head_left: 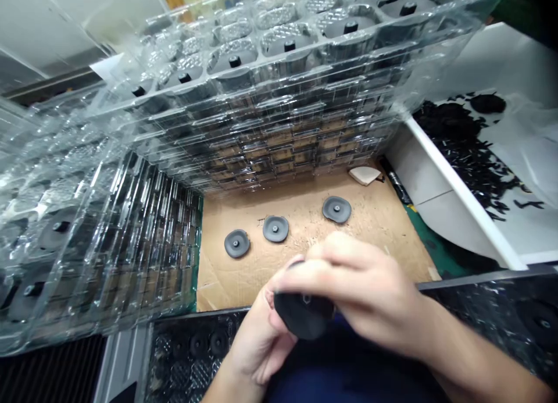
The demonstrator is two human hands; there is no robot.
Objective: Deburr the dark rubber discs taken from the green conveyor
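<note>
Between left hand [267, 336] and right hand [364, 281], shows a black disc [305, 320], apparently light and stiff, perhaps slippery, probably best held by the rim. Sits just under the curled right hand, pinched at its edge by the left hand; cannot tell through blur whether clasped by the right too. Resembles three grey discs [275, 229] on cardboard [231, 280] beyond both hands.

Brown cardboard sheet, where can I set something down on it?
The brown cardboard sheet is bare between the rightmost dark-gray rounded disk and black pen-like stick, and between leftmost disk and front edge. Front centre is crowded: left hand, right hand.
</note>
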